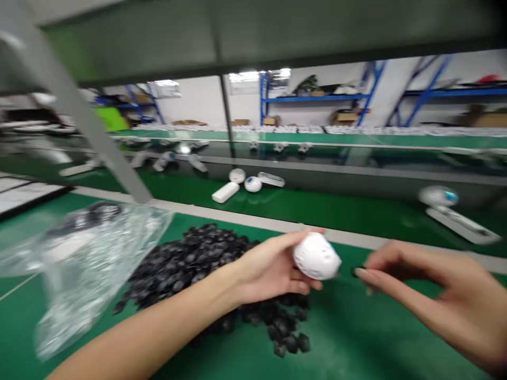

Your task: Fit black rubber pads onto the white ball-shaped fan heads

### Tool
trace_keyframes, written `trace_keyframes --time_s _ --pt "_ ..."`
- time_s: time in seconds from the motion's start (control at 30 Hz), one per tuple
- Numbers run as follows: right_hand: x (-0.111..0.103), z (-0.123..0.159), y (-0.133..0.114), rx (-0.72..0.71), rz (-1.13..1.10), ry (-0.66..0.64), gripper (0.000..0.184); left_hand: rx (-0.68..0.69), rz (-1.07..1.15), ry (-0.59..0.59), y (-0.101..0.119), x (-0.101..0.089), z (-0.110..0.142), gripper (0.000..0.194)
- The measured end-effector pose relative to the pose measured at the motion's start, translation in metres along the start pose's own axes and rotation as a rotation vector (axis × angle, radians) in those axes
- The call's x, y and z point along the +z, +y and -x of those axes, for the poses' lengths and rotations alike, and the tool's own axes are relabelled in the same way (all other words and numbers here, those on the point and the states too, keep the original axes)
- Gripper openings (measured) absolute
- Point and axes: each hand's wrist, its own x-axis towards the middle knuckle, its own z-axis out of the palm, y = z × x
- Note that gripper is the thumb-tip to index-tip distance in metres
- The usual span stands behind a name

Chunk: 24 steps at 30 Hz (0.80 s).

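Note:
My left hand (273,272) is closed around a white rounded plastic housing (317,256) with small openings in its face, held above the bench. To its right, my right hand (420,290) pinches a small black piece (358,271) between thumb and fingertips, a short gap away from the housing. The piece is mostly covered by the fingers and blurred. Beneath and behind my left forearm spreads a heap of small black parts (190,258), with several loose ones (291,342) at its near right edge.
A clear plastic bag (91,264) lies left of the heap on the green bench (352,338). Beyond the pale bench edge (364,241), white device parts (225,192) lie on a green belt (336,208). A grey post (95,121) rises at left; a shelf (253,37) hangs overhead.

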Motion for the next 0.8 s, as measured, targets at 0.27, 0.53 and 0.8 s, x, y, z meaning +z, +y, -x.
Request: trace_keyframes --time_s 0.27,0.53,0.8 --pt "0.013 -0.008 -0.038 0.105 -0.251 0.009 0.017 0.035 -0.082 0.063 -0.017 0.020 0.007 0.042" --pt "0.027 -0.001 -0.036 0.030 -0.235 0.006 0.016 0.128 -0.234 0.106 -0.029 0.024 0.008 0.045" --pt "0.025 -0.001 -0.040 0.174 -0.306 0.020 0.017 0.107 -0.424 0.068 -0.031 0.024 0.012 0.073"
